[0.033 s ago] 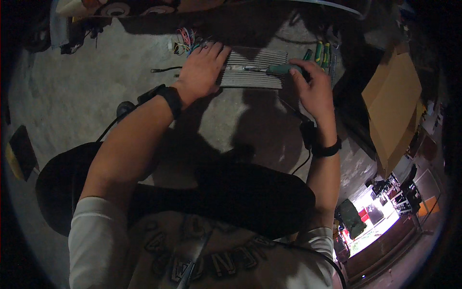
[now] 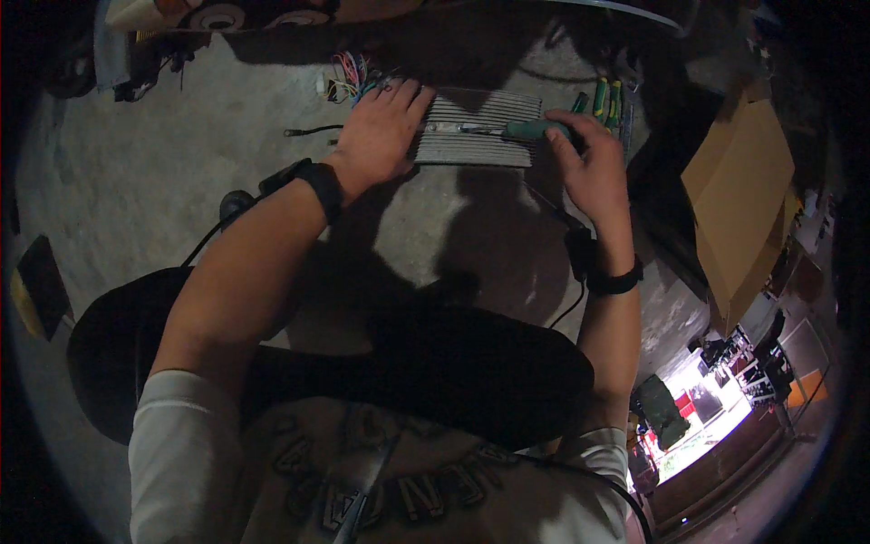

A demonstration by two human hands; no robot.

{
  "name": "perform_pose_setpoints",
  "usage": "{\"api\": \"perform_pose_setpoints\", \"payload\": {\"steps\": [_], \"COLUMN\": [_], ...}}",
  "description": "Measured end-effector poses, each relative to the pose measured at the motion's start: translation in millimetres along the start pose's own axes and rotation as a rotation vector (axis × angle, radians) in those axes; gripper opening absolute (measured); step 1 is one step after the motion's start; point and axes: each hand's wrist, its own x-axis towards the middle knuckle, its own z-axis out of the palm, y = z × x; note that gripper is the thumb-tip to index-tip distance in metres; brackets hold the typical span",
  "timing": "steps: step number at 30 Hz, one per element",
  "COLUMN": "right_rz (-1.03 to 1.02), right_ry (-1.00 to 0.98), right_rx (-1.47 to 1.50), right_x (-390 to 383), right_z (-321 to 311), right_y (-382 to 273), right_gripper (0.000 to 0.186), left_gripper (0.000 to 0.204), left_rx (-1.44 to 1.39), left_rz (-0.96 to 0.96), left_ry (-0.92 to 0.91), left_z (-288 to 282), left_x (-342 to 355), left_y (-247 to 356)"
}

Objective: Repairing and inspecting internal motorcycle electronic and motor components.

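Observation:
My left hand [image 2: 382, 131] lies over the left end of a grey finned metal housing [image 2: 489, 152] on the floor, gripping it with the fingers near its far edge. That end and the thumb are mostly hidden. My right hand [image 2: 594, 159] is closed around the green handle of a screwdriver [image 2: 533, 131]. Its shaft points left, low along the smooth strip in the middle of the fins. The tip is near a pale patch, and I cannot tell whether it touches. Coloured wires [image 2: 349, 80] spread out beyond my left hand, and a black cable [image 2: 313, 131] sticks out to its left.
Green-and-yellow handled tools [image 2: 607, 100] lie beyond my right hand. An open cardboard box [image 2: 739, 186] stands to the right. A dark, yellow-edged object [image 2: 41, 288] is at the far left. Cables run along both my forearms. Shadow covers much of the concrete floor [image 2: 254, 109].

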Motion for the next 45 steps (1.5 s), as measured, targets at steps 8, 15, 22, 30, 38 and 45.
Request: {"api": "perform_pose_setpoints", "payload": {"steps": [8, 15, 22, 30, 38, 45], "right_rz": [0.067, 0.207, -0.112, -0.270, -0.195, -0.389], "right_ry": [0.031, 0.015, 0.079, -0.230, -0.308, -0.182], "right_rx": [-0.013, -0.030, -0.121, -0.512, -0.415, -0.322], "right_x": [4, 3, -2, -1, 8, -4], "right_z": [2, 2, 5, -9, -3, 6], "right_y": [7, -6, -11, -45, -55, -37], "right_gripper": [0.024, 0.024, 0.022, 0.023, 0.018, 0.016], "left_gripper": [0.106, 0.106, 0.107, 0.101, 0.107, 0.091], "left_rx": [0.001, -0.032, -0.009, 0.070, 0.017, 0.017], "left_rz": [-0.006, -0.016, -0.008, 0.001, -0.027, 0.007], "left_ry": [0.015, -0.016, -0.025, 0.010, -0.077, 0.023], "left_z": [0, -3, -4, -3, -3, -5], "left_x": [4, 5, 5, 4, 7, 9], "left_y": [-1, 0, 0, 0, 1, 1]}}
